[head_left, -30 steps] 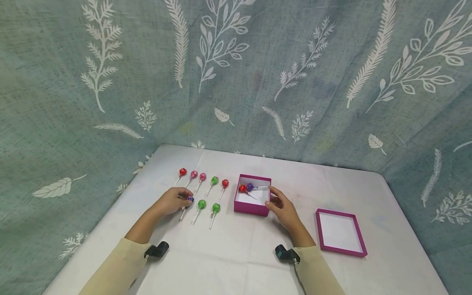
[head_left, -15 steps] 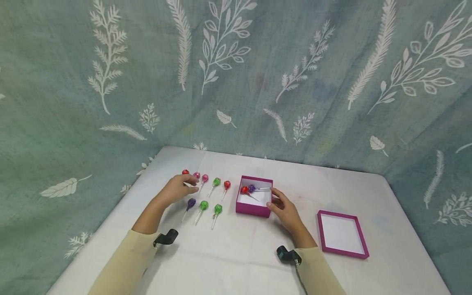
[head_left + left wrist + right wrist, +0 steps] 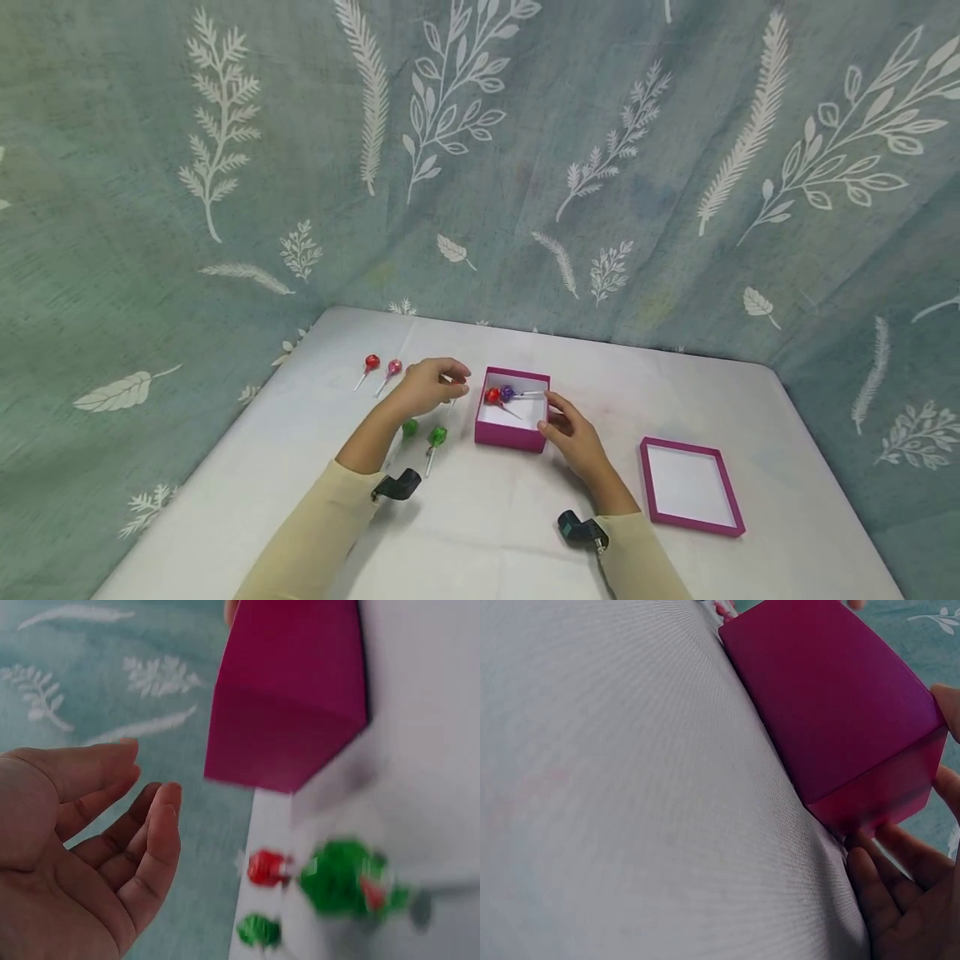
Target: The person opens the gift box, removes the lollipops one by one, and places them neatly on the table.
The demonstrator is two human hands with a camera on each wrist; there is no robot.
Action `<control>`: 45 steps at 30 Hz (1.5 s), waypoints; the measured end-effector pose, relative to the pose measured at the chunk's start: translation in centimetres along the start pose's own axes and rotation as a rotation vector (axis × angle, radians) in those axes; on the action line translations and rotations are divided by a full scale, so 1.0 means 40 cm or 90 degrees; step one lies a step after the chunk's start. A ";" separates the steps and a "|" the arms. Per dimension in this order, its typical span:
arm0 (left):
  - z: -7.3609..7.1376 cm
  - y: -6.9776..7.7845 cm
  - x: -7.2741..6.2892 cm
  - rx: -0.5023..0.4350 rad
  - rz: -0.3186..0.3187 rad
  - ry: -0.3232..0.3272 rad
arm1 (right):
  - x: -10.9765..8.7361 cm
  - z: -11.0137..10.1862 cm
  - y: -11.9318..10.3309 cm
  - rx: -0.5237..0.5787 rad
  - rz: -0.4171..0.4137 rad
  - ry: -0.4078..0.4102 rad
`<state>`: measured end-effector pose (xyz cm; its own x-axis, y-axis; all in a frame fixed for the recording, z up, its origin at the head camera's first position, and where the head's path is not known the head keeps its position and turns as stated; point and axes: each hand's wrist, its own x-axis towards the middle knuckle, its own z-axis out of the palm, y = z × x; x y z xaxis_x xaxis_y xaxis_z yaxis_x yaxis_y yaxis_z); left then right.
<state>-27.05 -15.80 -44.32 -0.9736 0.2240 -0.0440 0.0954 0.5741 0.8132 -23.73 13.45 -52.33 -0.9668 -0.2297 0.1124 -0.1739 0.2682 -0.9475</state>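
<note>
My left hand (image 3: pixel 431 387) hovers over the lollipops left of the box, fingers loosely bent and holding nothing in the left wrist view. A red lollipop (image 3: pixel 268 868) lies close by; in the head view its head is mostly behind the fingertips. Two green lollipops (image 3: pixel 437 436) lie nearer me; the hand and forearm hide others. My right hand (image 3: pixel 573 433) grips the magenta box (image 3: pixel 510 437) at its right side, thumb at the near corner and fingers along the wall. Inside the open box are a red lollipop (image 3: pixel 492 396) and a purple lollipop (image 3: pixel 507 392).
A red lollipop (image 3: pixel 372 362) and a pink lollipop (image 3: pixel 394 367) lie at the far left of the white table (image 3: pixel 480 533). The magenta box lid (image 3: pixel 693 487) lies inside-up on the right. A patterned blue-green cloth (image 3: pixel 480 167) hangs behind the table.
My left hand has left the purple lollipop, moving right and away from me across the lollipops toward the red one beside the box. The right hand stays on the box.
</note>
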 end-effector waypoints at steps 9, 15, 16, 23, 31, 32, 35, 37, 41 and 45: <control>0.077 0.046 0.048 -0.052 0.064 -0.039 | -0.025 -0.007 -0.079 -0.026 -0.006 0.003; 0.123 0.079 0.070 -0.060 0.066 -0.073 | -0.025 -0.010 -0.077 -0.029 -0.003 0.000; 0.131 0.084 0.073 -0.055 0.062 -0.081 | -0.024 -0.011 -0.073 -0.025 -0.007 -0.002; 0.176 0.110 0.084 0.021 0.010 -0.094 | -0.001 -0.004 0.001 0.003 -0.038 0.001; 0.199 0.132 0.081 0.070 -0.058 -0.103 | 0.009 0.007 0.039 -0.007 -0.019 0.022; 0.201 0.133 0.082 0.075 -0.067 -0.106 | 0.009 0.008 0.040 -0.007 -0.020 0.021; 0.210 0.136 0.086 0.106 -0.079 -0.109 | 0.008 0.010 0.042 -0.005 -0.025 0.018; 0.215 0.139 0.089 0.138 -0.077 -0.107 | 0.007 0.010 0.040 -0.006 -0.026 0.018; 0.225 0.139 0.097 0.205 -0.067 -0.104 | -0.001 0.007 0.014 -0.006 -0.027 0.013; 0.239 0.133 0.107 0.246 -0.054 -0.108 | -0.002 0.005 0.010 -0.003 -0.038 0.013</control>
<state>-28.71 -4.26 -45.71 -0.9363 0.2715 -0.2228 0.1189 0.8419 0.5264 -23.68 13.38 -52.78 -0.9582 -0.2264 0.1751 -0.2325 0.2589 -0.9375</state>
